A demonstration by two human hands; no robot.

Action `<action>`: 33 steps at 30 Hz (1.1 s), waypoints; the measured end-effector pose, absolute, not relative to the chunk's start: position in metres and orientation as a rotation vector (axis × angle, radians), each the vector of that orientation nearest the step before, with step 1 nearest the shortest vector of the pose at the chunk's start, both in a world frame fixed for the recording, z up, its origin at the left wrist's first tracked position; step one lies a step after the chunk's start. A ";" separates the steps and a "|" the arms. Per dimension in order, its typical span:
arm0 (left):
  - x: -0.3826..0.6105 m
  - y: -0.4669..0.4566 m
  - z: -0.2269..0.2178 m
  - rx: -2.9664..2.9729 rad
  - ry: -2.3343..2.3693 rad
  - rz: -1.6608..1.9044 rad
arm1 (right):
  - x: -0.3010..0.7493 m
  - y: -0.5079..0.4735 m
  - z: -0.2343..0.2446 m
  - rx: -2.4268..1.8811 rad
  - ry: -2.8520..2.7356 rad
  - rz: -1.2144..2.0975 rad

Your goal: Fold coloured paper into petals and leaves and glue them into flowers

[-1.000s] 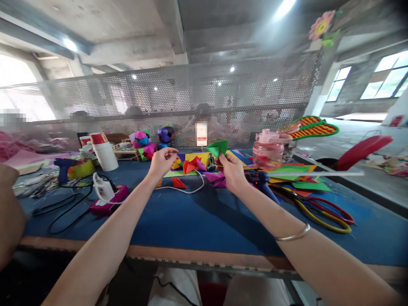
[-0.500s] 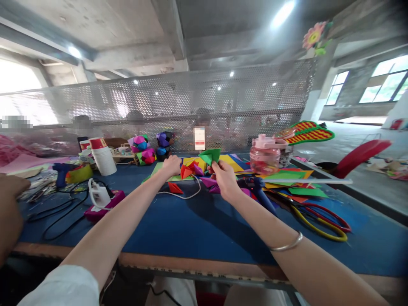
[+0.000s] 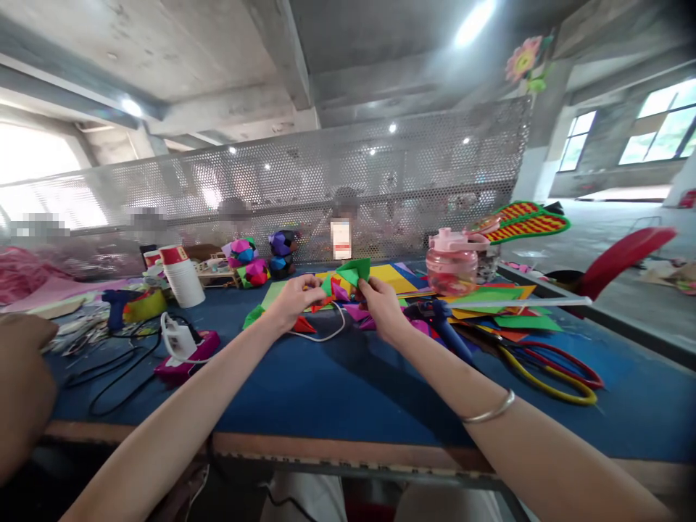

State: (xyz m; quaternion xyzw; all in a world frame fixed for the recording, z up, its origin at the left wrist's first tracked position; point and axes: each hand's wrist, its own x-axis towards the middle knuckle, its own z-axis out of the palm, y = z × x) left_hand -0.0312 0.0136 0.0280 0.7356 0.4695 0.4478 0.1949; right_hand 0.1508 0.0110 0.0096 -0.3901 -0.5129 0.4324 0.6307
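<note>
- Pinching the green folded paper (image 3: pixel 357 268) at its near right side, your right hand (image 3: pixel 380 299) grasps it between thumb and fingers.
- Your left hand (image 3: pixel 298 299) is just beside it on the left, thumb and fingers curled toward each other; you can't tell from this view whether they hold anything or touch the green edge.
- The green folded paper is raised in front of you, between your two hands, above the loose paper on the far part of the blue table (image 3: pixel 304 395).
- Expect it to weigh next to nothing, so a light pinch should carry it; pressing harder would more likely dent it than steady it.
- It should be stiffest along its creases and floppy across the flat faces, so take hold where layers double up, and leave the points and thin outer edges alone.
- Dry paper should not slip much in bare fingers, though a corner could bend or a fold could spring apart if you tug.
- Just below your hands lie the red folded paper (image 3: pixel 304 326) and the purple folded pieces (image 3: pixel 359 315), with the white cable (image 3: pixel 344 319) looping between them.
- Right of your right hand is the blue glue gun (image 3: pixel 455 341); its tip, if hot, could hurt fingers, so judge your clearance there. Scissors (image 3: pixel 549 371) lie farther right.
</note>
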 end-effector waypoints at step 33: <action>-0.014 -0.010 -0.007 1.892 0.926 1.499 | 0.143 0.010 -0.016 -1.065 -1.551 0.530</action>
